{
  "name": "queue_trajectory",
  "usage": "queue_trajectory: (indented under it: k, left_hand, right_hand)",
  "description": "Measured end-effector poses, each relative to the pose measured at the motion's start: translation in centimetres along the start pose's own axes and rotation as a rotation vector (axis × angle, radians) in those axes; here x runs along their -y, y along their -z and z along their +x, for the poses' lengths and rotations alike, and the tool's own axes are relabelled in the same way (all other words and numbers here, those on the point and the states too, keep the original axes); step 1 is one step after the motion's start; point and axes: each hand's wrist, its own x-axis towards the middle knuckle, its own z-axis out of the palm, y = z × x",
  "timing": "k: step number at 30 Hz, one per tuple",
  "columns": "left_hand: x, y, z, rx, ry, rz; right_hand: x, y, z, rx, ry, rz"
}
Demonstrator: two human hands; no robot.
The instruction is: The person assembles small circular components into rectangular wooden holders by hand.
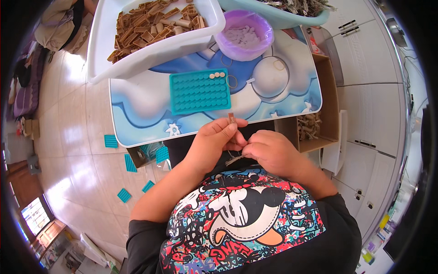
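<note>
Between the thumb and fingers of my left hand (213,139) stands a small brown piece (231,118), upright near the table's front edge. My right hand (269,150) is closed just beside it, fingertips bent inward. A thin bundle of greyish strands (234,160) hangs below the two hands, by the right fingertips; where it is gripped is hidden. Beyond my hands lies a teal tray (200,98) with rows of small hollows. Several round pale discs (217,75) sit at its far right corner.
At the far left of the patterned table (141,116) stands a white bin (159,52) of brown pieces. Beside it are a purple bowl (242,51) with pale pieces and a light teal basin (315,19). A cardboard box (331,109) stands right; teal pads (124,195) lie on the floor.
</note>
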Motion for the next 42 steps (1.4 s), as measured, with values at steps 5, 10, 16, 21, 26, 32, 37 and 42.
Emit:
queue_trajectory:
  k: [5,10,16,21,26,32,37,42]
  left_hand:
    - [0.6,0.2,-0.8,-0.083,-0.096,0.384]
    - [0.5,0.2,-1.6,-0.074,-0.187,0.625]
    - [0.3,0.6,-1.9,-0.113,-0.373,0.693]
    - [0.3,0.6,-1.9,-0.286,-0.530,0.900]
    - [-1.2,0.8,-2.5,-0.263,-0.544,1.133]
    - [-10.5,3.7,-2.8,-0.565,-1.109,1.211]
    - [-21.1,8.4,-0.9,-0.905,-0.957,1.434]
    - [-26.5,9.6,4.1,-0.919,-0.298,1.745]
  right_hand:
    - [-0.2,1.1,2.2,-0.209,-0.040,-0.074]
    - [-0.4,0.1,4.2,-0.303,0.071,-0.122]
    - [-0.1,-0.8,5.0,-0.306,0.092,-0.143]
    - [0.5,-0.9,5.6,-0.280,0.021,-0.208]
    - [0.1,-1.4,6.9,-0.332,0.039,-0.199]
    - [-4.0,-1.2,6.0,-0.390,-0.280,0.913]
    - [-5.2,-1.8,6.3,-0.275,-0.258,1.156]
    - [-5.6,-1.9,6.2,-0.203,-0.272,1.250]
